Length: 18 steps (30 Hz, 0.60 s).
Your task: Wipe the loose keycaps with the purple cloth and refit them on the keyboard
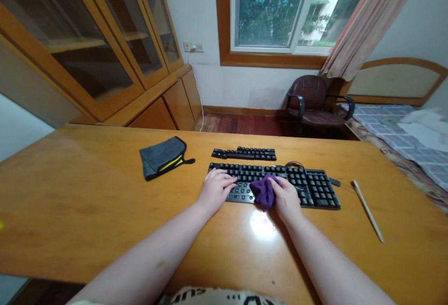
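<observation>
A black keyboard [320, 188] lies on the wooden table, with bare switch mounts showing along its lower left where keycaps are off. My left hand [217, 187] rests flat on the keyboard's left end, fingers stretched over it. Bunched in my right hand [286, 197] is a purple cloth [264, 192], which touches the lower middle of the keyboard. Loose black keycaps [245, 154] sit in rows just behind the keyboard.
A folded grey cloth [163, 155] with yellow lining lies to the left on the table [105, 211]. On the right is a thin pale stick [368, 211], near the keyboard's coiled cable [294, 165] and plug [335, 182]. Beyond the table stands an armchair [313, 102].
</observation>
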{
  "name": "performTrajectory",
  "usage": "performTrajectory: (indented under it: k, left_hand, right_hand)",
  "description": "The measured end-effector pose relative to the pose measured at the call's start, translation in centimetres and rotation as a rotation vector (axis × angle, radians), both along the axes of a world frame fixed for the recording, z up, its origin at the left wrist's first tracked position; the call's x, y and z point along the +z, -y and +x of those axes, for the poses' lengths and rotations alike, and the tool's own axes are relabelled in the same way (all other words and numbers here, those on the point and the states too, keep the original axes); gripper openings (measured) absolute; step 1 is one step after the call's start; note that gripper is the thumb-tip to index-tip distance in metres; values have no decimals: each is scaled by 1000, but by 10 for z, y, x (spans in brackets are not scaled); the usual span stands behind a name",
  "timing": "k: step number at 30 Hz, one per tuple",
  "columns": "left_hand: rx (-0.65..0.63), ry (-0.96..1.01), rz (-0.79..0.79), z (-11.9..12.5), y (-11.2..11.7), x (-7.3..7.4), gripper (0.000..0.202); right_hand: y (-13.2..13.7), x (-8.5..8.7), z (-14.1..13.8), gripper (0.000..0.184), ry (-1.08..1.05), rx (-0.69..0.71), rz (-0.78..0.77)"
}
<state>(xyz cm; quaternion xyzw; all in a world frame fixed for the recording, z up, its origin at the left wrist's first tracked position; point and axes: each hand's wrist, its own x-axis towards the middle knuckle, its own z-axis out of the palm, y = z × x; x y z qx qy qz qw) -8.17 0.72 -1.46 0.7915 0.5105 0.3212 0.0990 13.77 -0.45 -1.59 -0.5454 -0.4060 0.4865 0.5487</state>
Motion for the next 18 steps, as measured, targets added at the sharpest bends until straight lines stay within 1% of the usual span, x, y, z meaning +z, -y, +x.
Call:
performTrajectory:
  k: [7, 12, 18]
  left_hand:
    - [2, -34, -20, 1, 0, -3, 14]
    - [-3, -83, -29, 1, 4, 2, 14]
    - [-12, -195, 12, 5, 12, 9, 17]
  right_hand:
    - [0, 0, 0, 29, -27, 10, -1]
    - [1, 2, -1, 31, -16, 5, -8]
    - [1, 4, -1, 31, -9, 19, 4]
